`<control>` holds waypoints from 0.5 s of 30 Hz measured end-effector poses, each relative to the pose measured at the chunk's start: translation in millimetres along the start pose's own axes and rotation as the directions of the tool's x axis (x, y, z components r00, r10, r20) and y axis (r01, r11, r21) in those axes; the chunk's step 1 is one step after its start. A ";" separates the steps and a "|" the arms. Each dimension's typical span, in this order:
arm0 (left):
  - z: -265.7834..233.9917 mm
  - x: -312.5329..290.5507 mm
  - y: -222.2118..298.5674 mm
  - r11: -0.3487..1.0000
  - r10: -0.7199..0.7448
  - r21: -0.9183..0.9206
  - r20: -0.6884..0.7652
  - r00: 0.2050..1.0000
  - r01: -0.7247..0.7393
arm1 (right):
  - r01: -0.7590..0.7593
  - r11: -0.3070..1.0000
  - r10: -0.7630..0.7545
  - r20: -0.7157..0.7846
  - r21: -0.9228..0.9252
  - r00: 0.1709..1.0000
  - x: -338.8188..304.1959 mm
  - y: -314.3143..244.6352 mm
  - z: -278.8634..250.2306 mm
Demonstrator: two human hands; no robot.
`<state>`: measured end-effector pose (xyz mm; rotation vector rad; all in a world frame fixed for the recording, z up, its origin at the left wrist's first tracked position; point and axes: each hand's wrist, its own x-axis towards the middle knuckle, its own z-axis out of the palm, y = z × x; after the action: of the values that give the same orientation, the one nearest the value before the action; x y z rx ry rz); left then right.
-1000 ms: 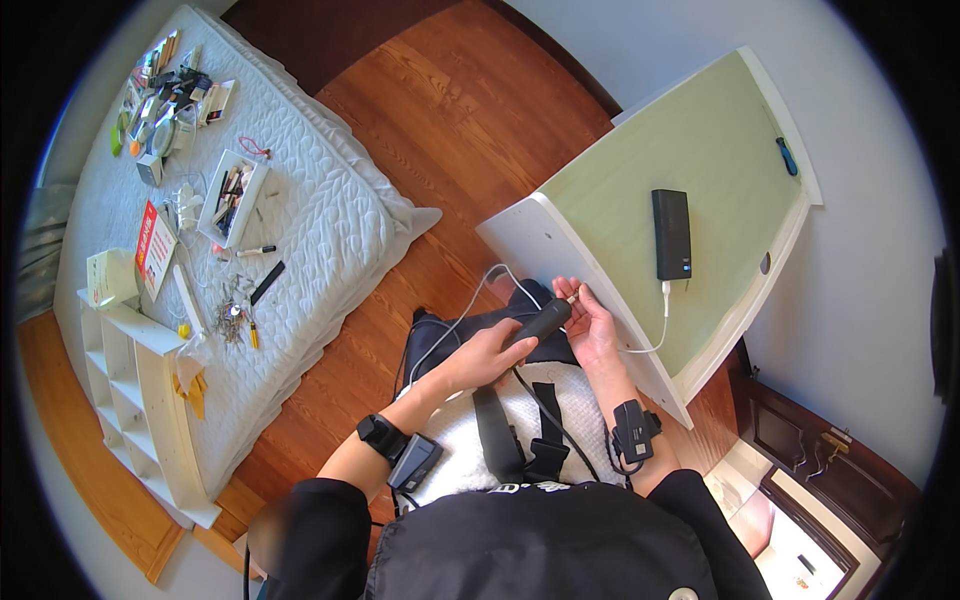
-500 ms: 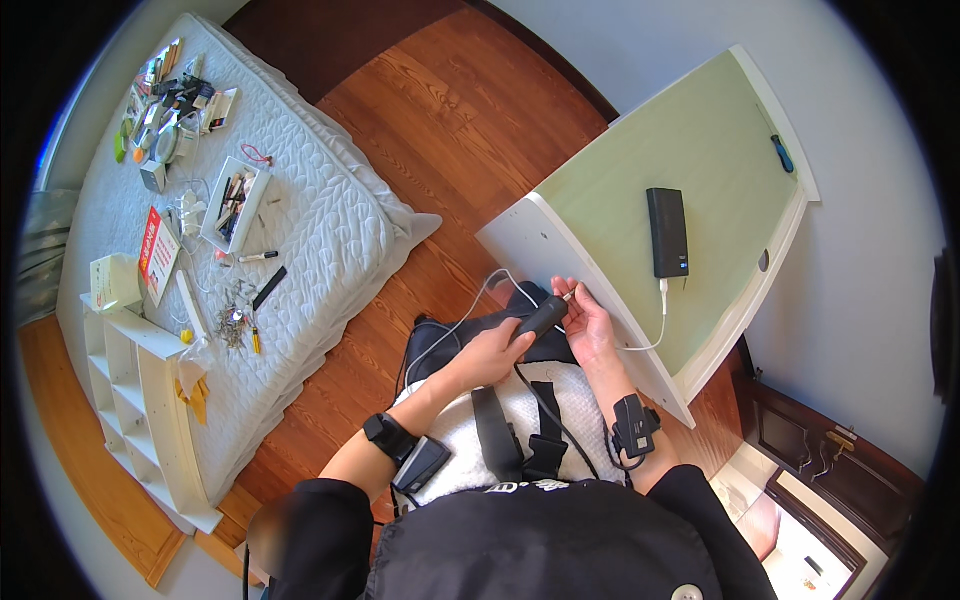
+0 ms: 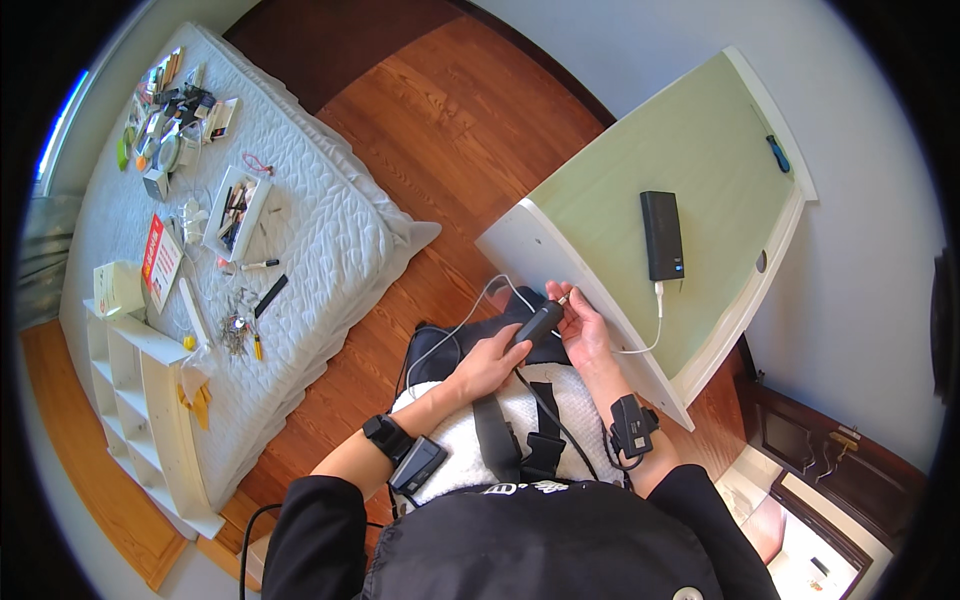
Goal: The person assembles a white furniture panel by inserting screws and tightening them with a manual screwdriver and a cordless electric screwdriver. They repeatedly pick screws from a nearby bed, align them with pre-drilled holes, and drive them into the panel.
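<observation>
My left hand (image 3: 490,362) is wrapped round the body of a dark, stubby electric screwdriver (image 3: 541,322), held slanted over my lap. At its upper end, my right hand (image 3: 583,325) has its fingers curled, with thumb and forefinger pinching the small metal bit (image 3: 563,298). The palm of the right hand is turned partly up. Just beyond the right hand stands a white-edged panel (image 3: 590,318) with a pale green surface. On that surface lies a black power bank (image 3: 662,236) with a white cable (image 3: 658,318) plugged into its near end. The cable passes over the panel edge towards my hands.
A blue-handled screwdriver (image 3: 777,154) lies at the panel's far right. To the left, a bed (image 3: 330,225) carries a white box of slim items (image 3: 237,212), loose hardware (image 3: 238,325) and a pile of small goods (image 3: 170,125). A white shelf unit (image 3: 135,405) leans by it.
The view has shifted slightly. Both hands stay at almost the same place, with the left round the electric screwdriver and the right at its bit; the right fingers have closed in a little.
</observation>
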<state>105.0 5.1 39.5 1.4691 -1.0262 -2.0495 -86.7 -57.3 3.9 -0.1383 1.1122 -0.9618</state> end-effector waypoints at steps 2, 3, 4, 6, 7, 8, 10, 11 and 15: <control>1.3 0.0 0.8 1.000 0.003 0.001 -0.019 1.000 -0.003 | 0.008 1.000 -0.008 0.004 0.005 1.000 1.3 0.7 -1.3; 1.6 0.1 1.3 1.000 0.018 0.008 -0.026 1.000 -0.018 | 0.009 1.000 -0.009 0.000 0.004 1.000 1.6 1.1 -1.9; 1.9 0.4 1.6 1.000 0.016 0.010 -0.031 0.999 -0.015 | 0.008 1.000 -0.008 -0.003 0.003 1.000 2.0 1.2 -2.4; 2.5 0.9 1.9 1.000 0.005 0.008 -0.041 0.999 -0.005 | 0.010 1.000 -0.010 -0.001 0.014 1.000 1.8 1.8 -3.0; 2.6 1.3 2.1 1.000 -0.001 0.005 -0.045 0.999 0.001 | 0.012 1.000 -0.012 0.003 0.019 1.000 1.7 1.7 -3.1; 2.8 1.8 2.0 1.000 -0.023 -0.008 -0.042 0.999 0.023 | 0.017 1.000 -0.017 0.008 0.013 1.000 1.3 1.6 -3.5; 3.0 2.7 1.8 1.000 0.001 -0.003 -0.051 0.999 -0.001 | 0.032 0.999 -0.032 0.029 0.004 0.999 1.0 0.7 -4.7; 3.0 3.1 1.7 1.000 -0.010 -0.013 -0.047 0.999 0.010 | 0.023 1.000 -0.023 0.029 -0.006 0.999 1.0 0.5 -5.2; 3.5 3.6 1.6 1.000 0.021 0.020 -0.058 0.998 -0.020 | -0.056 0.998 0.056 0.077 0.006 0.995 -5.3 -0.1 -4.2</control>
<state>100.3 2.7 39.1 1.5129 -1.0367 -1.9758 -90.6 -52.1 5.7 -0.1359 1.0359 -0.9036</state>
